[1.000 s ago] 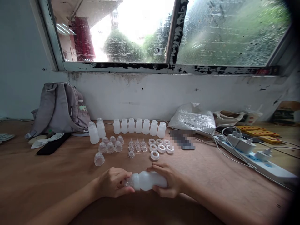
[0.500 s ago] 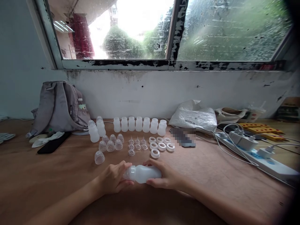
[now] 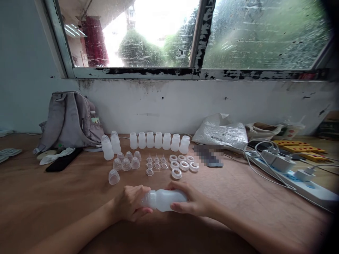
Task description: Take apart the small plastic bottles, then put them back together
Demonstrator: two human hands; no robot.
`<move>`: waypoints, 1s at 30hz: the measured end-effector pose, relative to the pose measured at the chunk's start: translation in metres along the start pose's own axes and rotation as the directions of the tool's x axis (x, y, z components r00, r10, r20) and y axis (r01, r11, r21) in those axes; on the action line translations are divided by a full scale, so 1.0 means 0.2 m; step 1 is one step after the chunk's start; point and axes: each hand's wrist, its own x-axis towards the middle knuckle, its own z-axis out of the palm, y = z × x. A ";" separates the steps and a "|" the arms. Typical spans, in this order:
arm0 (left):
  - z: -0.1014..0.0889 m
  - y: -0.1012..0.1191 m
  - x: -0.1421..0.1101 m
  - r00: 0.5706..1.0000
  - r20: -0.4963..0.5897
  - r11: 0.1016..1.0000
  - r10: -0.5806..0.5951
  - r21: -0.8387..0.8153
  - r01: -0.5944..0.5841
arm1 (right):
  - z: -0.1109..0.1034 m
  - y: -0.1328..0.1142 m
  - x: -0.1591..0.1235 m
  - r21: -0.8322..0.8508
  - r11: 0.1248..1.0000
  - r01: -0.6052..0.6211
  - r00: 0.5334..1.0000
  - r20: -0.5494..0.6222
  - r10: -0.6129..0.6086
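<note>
A milky white baby bottle [image 3: 171, 200] lies sideways between my two hands above the table, its clear domed cap end pointing left. My left hand [image 3: 133, 201] is closed around the cap end, thumb and fingers on either side. My right hand [image 3: 191, 201] wraps the bottle's base end. Beyond them stand several clear caps [image 3: 126, 164], several clear nipples [image 3: 156, 165] and several white collar rings [image 3: 184, 165]. Behind these is a row of open white bottles [image 3: 158, 141]. Two capped bottles [image 3: 107, 148] stand at the row's left.
On the left, a grey backpack [image 3: 69, 120] leans near the wall, with a black phone-like slab [image 3: 63, 161] in front. To the right lie a blurred-out phone [image 3: 215, 164], a silvery plastic bag [image 3: 225, 134] and a white power strip [image 3: 315, 187] with chargers and trailing cables. A window [image 3: 127, 35] is above.
My right hand and the bottle have shifted slightly right and toward me, and a little more of the bottle's neck shows beside my left hand. The whole view has drifted slightly.
</note>
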 end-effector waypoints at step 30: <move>0.06 0.05 0.00 0.972 -0.045 0.897 -0.231 -0.396 0.195 | -0.08 -0.04 0.03 0.475 0.515 -0.714 0.700 0.457 0.549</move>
